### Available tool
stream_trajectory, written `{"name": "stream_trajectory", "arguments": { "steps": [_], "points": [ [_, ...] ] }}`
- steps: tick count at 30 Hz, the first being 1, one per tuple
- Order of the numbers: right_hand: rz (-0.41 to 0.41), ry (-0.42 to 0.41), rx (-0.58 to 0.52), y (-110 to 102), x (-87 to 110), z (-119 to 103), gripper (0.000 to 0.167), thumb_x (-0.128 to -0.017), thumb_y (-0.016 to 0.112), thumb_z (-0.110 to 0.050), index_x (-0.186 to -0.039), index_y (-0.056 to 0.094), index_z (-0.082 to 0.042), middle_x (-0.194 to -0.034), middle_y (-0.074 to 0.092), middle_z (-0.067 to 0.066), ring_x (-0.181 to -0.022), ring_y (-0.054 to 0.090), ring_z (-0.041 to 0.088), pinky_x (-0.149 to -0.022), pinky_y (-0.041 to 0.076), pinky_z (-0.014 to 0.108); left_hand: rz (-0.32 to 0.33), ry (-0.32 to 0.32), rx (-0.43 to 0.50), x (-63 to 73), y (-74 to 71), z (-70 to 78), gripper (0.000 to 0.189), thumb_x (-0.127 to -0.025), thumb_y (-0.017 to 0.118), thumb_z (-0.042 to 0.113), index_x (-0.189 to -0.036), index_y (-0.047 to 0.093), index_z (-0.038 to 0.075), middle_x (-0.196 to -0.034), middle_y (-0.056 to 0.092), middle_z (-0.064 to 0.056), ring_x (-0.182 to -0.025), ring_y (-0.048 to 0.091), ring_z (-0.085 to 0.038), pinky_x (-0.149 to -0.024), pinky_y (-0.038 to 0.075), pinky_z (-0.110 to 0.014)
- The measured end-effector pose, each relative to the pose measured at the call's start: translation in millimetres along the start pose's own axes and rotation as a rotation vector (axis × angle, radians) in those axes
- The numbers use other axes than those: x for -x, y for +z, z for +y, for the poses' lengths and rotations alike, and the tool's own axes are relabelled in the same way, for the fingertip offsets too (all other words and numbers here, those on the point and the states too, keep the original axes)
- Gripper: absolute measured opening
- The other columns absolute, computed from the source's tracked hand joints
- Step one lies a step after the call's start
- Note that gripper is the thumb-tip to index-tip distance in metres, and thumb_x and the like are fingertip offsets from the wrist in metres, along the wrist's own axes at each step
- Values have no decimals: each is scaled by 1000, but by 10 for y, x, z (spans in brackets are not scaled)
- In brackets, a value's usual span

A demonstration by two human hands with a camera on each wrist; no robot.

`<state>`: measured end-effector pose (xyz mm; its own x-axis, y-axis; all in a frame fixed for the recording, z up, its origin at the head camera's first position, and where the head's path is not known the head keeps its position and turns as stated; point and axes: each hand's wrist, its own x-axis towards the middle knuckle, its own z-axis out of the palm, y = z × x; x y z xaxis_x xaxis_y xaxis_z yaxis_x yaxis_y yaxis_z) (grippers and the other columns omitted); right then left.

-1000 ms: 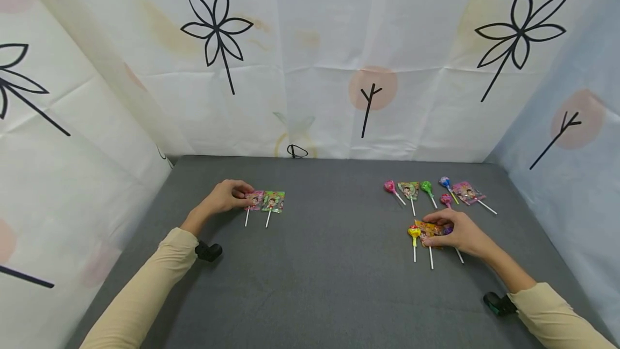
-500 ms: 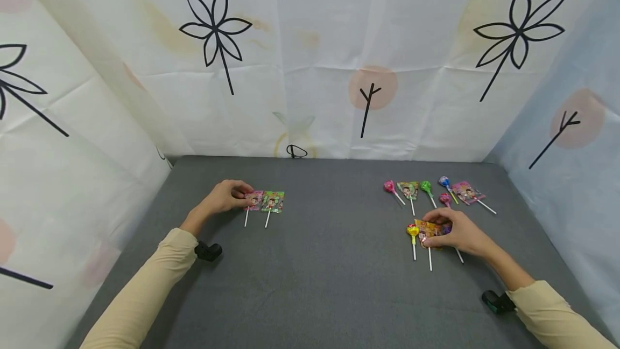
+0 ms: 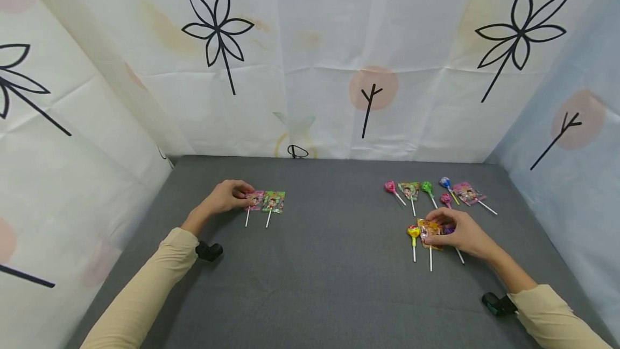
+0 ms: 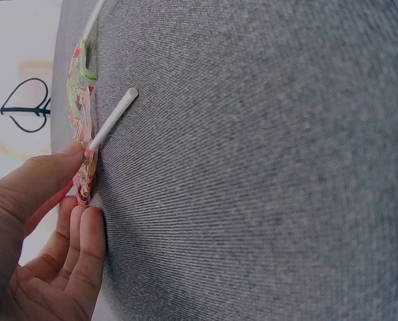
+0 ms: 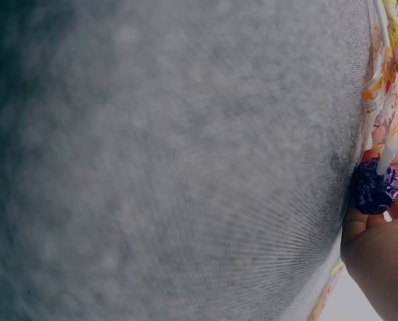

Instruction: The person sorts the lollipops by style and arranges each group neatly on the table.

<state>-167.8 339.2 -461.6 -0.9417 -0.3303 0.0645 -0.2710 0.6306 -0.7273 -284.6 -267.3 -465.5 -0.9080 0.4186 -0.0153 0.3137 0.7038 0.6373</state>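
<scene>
My left hand (image 3: pixel 229 197) pinches the edge of a pink flat-wrapped lollipop (image 3: pixel 255 198) on the left of the grey table. Right beside that one lies a green flat-wrapped lollipop (image 3: pixel 274 201), its white stick also toward me. Over on the right, my right hand (image 3: pixel 460 233) holds an orange flat-wrapped lollipop (image 3: pixel 428 228) between thumb and fingers. A round yellow lollipop (image 3: pixel 413 231) lies just left of it. Under the right palm sits a round purple lollipop (image 5: pixel 376 187), partly hidden by the hand in the head view.
Behind the right hand, several more lollipops lie on the grey table (image 3: pixel 319 273): a round pink one (image 3: pixel 390 186), a flat green one (image 3: pixel 408 190), round green (image 3: pixel 426 187) and blue (image 3: pixel 445 182) ones, and a flat pink one (image 3: pixel 466 193). Patterned cloth (image 3: pixel 310 58) closes off the back and sides.
The orange lollipop has straightened and shifted slightly in my right hand, showing more of its wrapper. My left hand and its pink lollipop have stayed put.
</scene>
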Motion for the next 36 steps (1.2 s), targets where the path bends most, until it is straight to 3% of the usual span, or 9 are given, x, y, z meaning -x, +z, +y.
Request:
{"name": "stream_trajectory", "arguments": {
  "steps": [18, 26, 31, 36],
  "points": [
    [51, 3, -201, -45, -1, 20, 36, -89, 79, -5, -120, 64, 5, -118, 64, 26, -82, 71, 17, -68, 54, 29, 5, -6, -7, 1, 13, -18, 35, -90, 81, 16, -118, 70, -2, -111, 68, -16, -101, 66, -33, -87, 51, -51],
    [114, 6, -252, -92, -32, 13, 34, -92, 76, -3, -121, 64, 9, -104, 69, 14, -81, 69, 12, -64, 54, 28, -2, -13, 3, 7, -9, 4, 36, -90, 81, 17, -118, 71, -2, -112, 68, -17, -102, 66, -33, -86, 51, -51],
    [162, -52, -301, -158, -68, -25, 31, -93, 72, 5, -121, 61, 13, -103, 70, 11, -83, 71, 12, -67, 56, 27, -5, -7, 1, 6, -3, 5, 37, -90, 81, 18, -119, 70, -2, -112, 68, -17, -103, 66, -34, -87, 51, -51],
    [187, -65, -250, -189, -96, -82, 31, -95, 71, 0, -124, 63, 9, -103, 70, 13, -82, 70, 13, -66, 55, 27, -2, -5, 0, 3, 2, -5, 37, -90, 81, 18, -119, 70, -2, -113, 68, -17, -103, 66, -34, -88, 51, -51]
  ]
}}
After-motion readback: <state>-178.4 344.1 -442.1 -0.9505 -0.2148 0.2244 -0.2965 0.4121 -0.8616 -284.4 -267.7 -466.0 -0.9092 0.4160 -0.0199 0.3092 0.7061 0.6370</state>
